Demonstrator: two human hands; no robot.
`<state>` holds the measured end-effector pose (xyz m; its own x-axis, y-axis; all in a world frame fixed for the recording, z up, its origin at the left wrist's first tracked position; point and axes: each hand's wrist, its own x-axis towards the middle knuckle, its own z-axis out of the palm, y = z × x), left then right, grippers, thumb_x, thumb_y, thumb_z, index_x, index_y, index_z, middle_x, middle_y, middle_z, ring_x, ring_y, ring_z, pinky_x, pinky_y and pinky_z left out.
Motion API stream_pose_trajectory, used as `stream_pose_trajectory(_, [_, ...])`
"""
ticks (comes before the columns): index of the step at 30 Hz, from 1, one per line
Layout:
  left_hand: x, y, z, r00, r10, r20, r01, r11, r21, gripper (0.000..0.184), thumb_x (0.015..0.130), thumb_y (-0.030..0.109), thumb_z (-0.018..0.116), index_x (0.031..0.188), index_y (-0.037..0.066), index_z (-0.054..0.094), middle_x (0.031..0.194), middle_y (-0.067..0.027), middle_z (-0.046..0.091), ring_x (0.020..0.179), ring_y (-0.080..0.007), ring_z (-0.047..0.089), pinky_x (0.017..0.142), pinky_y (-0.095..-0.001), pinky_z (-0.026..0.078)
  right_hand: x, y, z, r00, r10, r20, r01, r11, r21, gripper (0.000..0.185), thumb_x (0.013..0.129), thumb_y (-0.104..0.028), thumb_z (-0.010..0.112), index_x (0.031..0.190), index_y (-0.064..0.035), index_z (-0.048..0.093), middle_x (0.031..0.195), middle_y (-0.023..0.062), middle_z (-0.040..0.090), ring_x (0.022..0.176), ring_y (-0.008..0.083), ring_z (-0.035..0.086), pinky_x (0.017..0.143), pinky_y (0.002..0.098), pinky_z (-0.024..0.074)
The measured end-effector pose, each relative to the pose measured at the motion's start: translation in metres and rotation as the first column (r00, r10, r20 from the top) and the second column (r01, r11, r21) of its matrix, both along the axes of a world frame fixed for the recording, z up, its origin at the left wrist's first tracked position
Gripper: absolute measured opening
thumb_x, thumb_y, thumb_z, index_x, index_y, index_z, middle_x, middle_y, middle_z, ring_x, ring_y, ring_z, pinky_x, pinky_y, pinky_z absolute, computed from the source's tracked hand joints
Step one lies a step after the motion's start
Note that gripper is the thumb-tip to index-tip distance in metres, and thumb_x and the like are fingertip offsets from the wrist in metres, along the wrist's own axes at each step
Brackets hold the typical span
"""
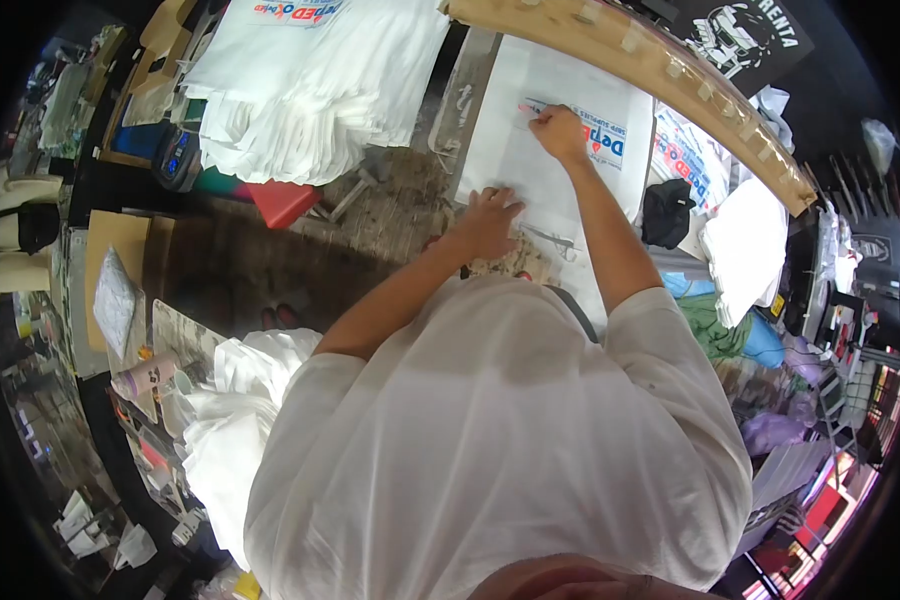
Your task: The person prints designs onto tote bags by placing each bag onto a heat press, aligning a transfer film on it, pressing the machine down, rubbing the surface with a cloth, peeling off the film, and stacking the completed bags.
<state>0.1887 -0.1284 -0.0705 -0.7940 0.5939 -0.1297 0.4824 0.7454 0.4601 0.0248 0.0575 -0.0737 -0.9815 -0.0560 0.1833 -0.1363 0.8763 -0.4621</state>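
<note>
A white sheet or bag (510, 130) with blue and red print lies flat on a board in front of me. My right hand (560, 132) is closed on the printed area near its middle; what its fingers hold, if anything, is too small to make out. Spread fingers of my left hand (488, 220) rest at the sheet's near left edge, holding nothing. A black cloth (667, 212) lies just right of the sheet.
A thick stack of printed white bags (300, 110) is at the upper left. Beyond the sheet runs a long taped cardboard piece (650, 70). More white bags (745, 245) hang at the right. A red object (285, 203) sits below the stack.
</note>
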Motion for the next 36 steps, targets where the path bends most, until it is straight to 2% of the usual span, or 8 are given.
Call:
stream_pose_trajectory(9, [-0.004, 0.001, 0.012, 0.995, 0.008, 0.104, -0.011, 1.000, 0.028, 0.074, 0.074, 0.043, 0.078, 0.137, 0.012, 0.052, 0.145, -0.0150, 0.040, 0.135, -0.0390, 0.035, 0.112, -0.0537, 0.029, 0.058, 0.146, -0.003, 0.853, -0.523, 0.005, 0.517, 0.843, -0.148, 0.036, 0.074, -0.036, 0.069, 0.086, -0.0025, 0.074, 0.083, 0.0206, 0.071, 0.082, 0.0371, 0.069, 0.078, 0.0416, 0.0540])
stream_pose_trajectory(14, [-0.015, 0.002, 0.021, 0.980, 0.083, 0.182, -0.095, 0.994, 0.060, 0.065, 0.074, 0.038, 0.078, 0.129, 0.008, 0.058, 0.138, -0.0137, 0.049, 0.131, -0.0347, 0.043, 0.108, -0.0428, 0.038, 0.161, 0.231, -0.035, 0.647, -0.759, 0.078, 0.760, 0.632, -0.150, 0.038, 0.071, -0.037, 0.069, 0.088, -0.0033, 0.074, 0.084, 0.0188, 0.072, 0.083, 0.0348, 0.070, 0.078, 0.0423, 0.0534])
stream_pose_trajectory(18, [-0.028, -0.016, -0.026, 0.908, 0.390, -0.155, -0.349, 0.907, 0.237, 0.060, 0.073, 0.038, 0.079, 0.118, 0.003, 0.059, 0.118, -0.0174, 0.060, 0.116, -0.0363, 0.052, 0.101, -0.0509, 0.041, 0.250, 0.284, -0.054, 0.523, -0.833, 0.181, 0.827, 0.548, 0.126, 0.043, 0.069, -0.036, 0.071, 0.094, -0.0001, 0.072, 0.089, 0.0215, 0.071, 0.087, 0.0381, 0.068, 0.080, 0.0438, 0.0529])
stream_pose_trajectory(22, [-0.039, -0.036, -0.017, 0.830, 0.516, -0.211, -0.461, 0.848, 0.261, 0.058, 0.070, 0.037, 0.082, 0.112, 0.004, 0.059, 0.113, -0.0163, 0.060, 0.109, -0.0365, 0.052, 0.096, -0.0502, 0.042, 0.290, 0.316, -0.080, 0.506, -0.847, 0.165, 0.804, 0.532, 0.264, 0.046, 0.070, -0.035, 0.072, 0.101, -0.0007, 0.069, 0.092, 0.0221, 0.071, 0.088, 0.0395, 0.068, 0.082, 0.0438, 0.0528])
stream_pose_trajectory(25, [-0.036, -0.035, -0.015, 0.768, 0.638, -0.047, -0.608, 0.751, 0.258, 0.059, 0.067, 0.036, 0.086, 0.109, 0.005, 0.058, 0.111, -0.0158, 0.059, 0.106, -0.0365, 0.052, 0.094, -0.0489, 0.041, 0.262, 0.273, -0.045, 0.771, -0.603, 0.204, 0.630, 0.770, -0.102, 0.041, 0.075, -0.025, 0.072, 0.107, -0.0011, 0.065, 0.098, 0.0187, 0.070, 0.090, 0.0316, 0.069, 0.080, 0.0408, 0.0526])
stream_pose_trajectory(28, [-0.036, -0.027, -0.007, 0.737, 0.666, -0.118, -0.658, 0.746, 0.104, 0.054, 0.065, 0.034, 0.087, 0.102, 0.005, 0.060, 0.114, -0.0152, 0.058, 0.108, -0.0359, 0.051, 0.095, -0.0466, 0.040, 0.218, 0.218, -0.025, 0.884, -0.412, 0.223, 0.468, 0.765, -0.442, 0.034, 0.077, -0.021, 0.074, 0.105, -0.0037, 0.066, 0.091, 0.0152, 0.071, 0.082, 0.0244, 0.069, 0.075, 0.0358, 0.0535])
stream_pose_trajectory(34, [-0.058, -0.072, -0.078, 0.799, 0.597, -0.074, -0.561, 0.783, 0.268, 0.040, 0.069, 0.031, 0.086, 0.088, 0.006, 0.062, 0.086, -0.0127, 0.063, 0.090, -0.0314, 0.059, 0.089, -0.0441, 0.045, 0.188, 0.148, 0.000, 0.886, -0.379, 0.266, 0.459, 0.801, -0.385, 0.050, 0.076, -0.023, 0.077, 0.116, 0.0005, 0.060, 0.082, 0.0143, 0.070, 0.071, 0.0228, 0.068, 0.066, 0.0339, 0.0522])
stream_pose_trajectory(36, [-0.049, -0.089, -0.081, 0.624, 0.749, 0.223, -0.745, 0.482, 0.461, 0.037, 0.071, 0.028, 0.086, 0.087, 0.005, 0.062, 0.074, -0.0070, 0.062, 0.069, -0.0219, 0.059, 0.069, -0.0350, 0.049, 0.186, 0.142, -0.013, 0.889, -0.293, 0.353, 0.444, 0.742, -0.502, 0.055, 0.075, -0.020, 0.078, 0.120, 0.0026, 0.056, 0.080, 0.0111, 0.069, 0.067, 0.0184, 0.065, 0.060, 0.0324, 0.0500])
